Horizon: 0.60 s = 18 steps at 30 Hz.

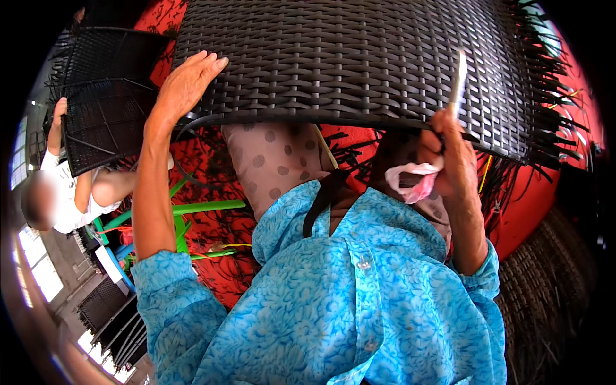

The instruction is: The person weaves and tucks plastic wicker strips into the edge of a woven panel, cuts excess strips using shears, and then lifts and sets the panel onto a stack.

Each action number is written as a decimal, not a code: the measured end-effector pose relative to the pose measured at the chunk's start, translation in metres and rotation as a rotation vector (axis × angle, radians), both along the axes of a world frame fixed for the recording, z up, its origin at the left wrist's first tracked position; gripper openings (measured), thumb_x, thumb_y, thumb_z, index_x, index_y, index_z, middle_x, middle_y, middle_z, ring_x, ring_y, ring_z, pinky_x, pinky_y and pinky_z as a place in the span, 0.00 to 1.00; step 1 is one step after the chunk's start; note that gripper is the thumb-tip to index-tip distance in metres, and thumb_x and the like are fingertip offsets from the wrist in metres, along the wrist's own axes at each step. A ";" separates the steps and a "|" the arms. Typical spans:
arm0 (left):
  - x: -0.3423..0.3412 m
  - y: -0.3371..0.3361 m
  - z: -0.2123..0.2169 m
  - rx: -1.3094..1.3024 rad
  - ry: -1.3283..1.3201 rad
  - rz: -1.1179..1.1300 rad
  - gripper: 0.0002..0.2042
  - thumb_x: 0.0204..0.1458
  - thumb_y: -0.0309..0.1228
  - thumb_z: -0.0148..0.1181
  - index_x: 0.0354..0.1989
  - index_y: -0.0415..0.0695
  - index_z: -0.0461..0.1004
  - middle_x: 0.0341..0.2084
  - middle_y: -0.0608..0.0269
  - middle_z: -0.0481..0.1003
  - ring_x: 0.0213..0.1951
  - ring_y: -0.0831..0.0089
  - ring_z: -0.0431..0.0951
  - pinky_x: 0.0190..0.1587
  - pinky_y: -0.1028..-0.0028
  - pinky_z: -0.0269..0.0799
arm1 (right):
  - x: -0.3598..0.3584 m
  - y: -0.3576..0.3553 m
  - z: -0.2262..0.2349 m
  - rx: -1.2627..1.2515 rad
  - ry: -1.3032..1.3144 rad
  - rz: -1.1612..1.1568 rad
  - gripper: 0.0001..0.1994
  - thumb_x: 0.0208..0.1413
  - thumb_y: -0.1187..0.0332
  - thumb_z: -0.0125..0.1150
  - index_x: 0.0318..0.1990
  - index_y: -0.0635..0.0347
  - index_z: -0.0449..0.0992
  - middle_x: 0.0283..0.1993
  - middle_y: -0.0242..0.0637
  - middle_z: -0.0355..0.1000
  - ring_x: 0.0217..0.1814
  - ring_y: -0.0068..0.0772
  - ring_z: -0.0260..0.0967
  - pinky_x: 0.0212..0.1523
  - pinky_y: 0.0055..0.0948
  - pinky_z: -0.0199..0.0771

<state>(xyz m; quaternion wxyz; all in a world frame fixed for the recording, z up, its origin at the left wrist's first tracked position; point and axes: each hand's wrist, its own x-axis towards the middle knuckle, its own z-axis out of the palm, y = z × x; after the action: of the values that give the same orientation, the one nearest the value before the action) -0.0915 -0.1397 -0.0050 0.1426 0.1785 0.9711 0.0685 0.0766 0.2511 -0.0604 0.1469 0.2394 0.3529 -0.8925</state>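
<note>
A dark woven wicker panel (pixel 346 64) of flat plastic strips lies across my knees. My left hand (pixel 186 86) rests on its left edge, fingers stretched out, holding nothing I can see. A loose black strip (pixel 176 151) curls down from the panel's corner below that hand. My right hand (pixel 452 151) is closed around a narrow tool (pixel 459 77) with a pale, motion-blurred blade pointing up over the panel's near right part. White and pink cloth (pixel 410 181) hangs in a loop from the lower side of this fist. The tool's handle is mostly hidden.
Uncut strip ends (pixel 552 96) stick out along the panel's right side. Black scraps litter the red floor covering (pixel 212 163). At left stand a green plastic stool (pixel 208 206) and another person (pixel 70 199) handling a dark woven piece (pixel 109 115). A brown woven piece (pixel 545 276) lies at right.
</note>
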 end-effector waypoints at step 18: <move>-0.012 -0.003 0.015 -0.017 -0.132 0.018 0.28 0.55 0.51 0.48 0.55 0.41 0.68 0.58 0.51 0.63 0.62 0.62 0.60 0.62 0.70 0.53 | 0.237 0.363 0.016 0.691 -0.260 -0.597 0.17 0.58 0.57 0.51 0.45 0.62 0.71 0.28 0.37 0.68 0.25 0.27 0.65 0.20 0.25 0.65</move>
<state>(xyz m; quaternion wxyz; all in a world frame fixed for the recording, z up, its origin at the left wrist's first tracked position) -0.1037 -0.1429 0.0102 0.2073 0.1635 0.9617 0.0731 0.3138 0.6143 -0.0447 -0.1614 0.4751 0.5234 -0.6886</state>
